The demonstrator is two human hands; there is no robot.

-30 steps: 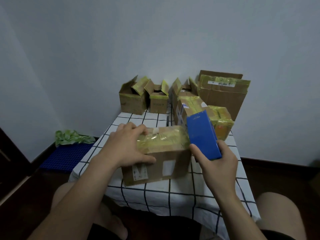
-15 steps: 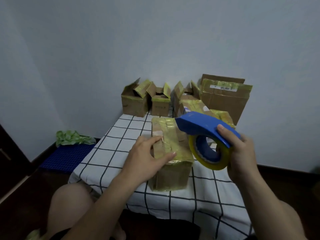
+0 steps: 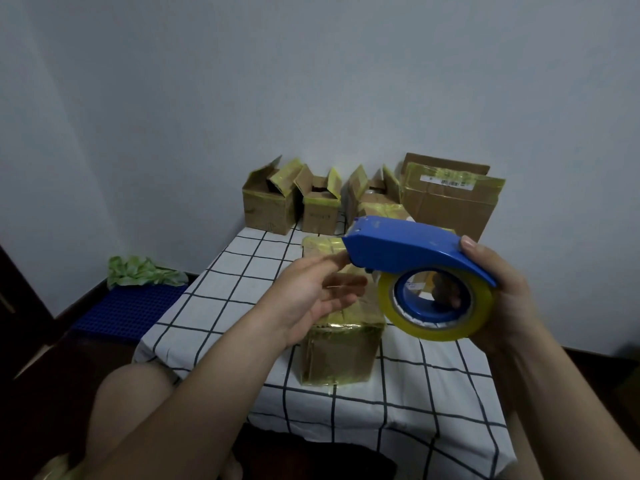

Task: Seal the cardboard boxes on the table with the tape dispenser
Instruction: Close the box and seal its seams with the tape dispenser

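The step in hand looks like finding the tape's free end. The right hand (image 3: pixel 498 299) is curled round the back of the blue tape dispenser (image 3: pixel 408 247), fingers showing through the hub of its yellowish tape roll (image 3: pixel 485 318), holding it in the air above the near box (image 3: pixel 341 348) on the table (image 3: pixel 433 393). The left hand (image 3: pixel 311 296) is spread, forefinger touching the dispenser's nose. Best to pinch the end clear of the cutter teeth, draw a short tab, press it over the near box's far edge, then steady that box while pulling. Behind the near box, a large box (image 3: pixel 450 209) carries a white barcode label (image 3: pixel 446 181), too small to read.
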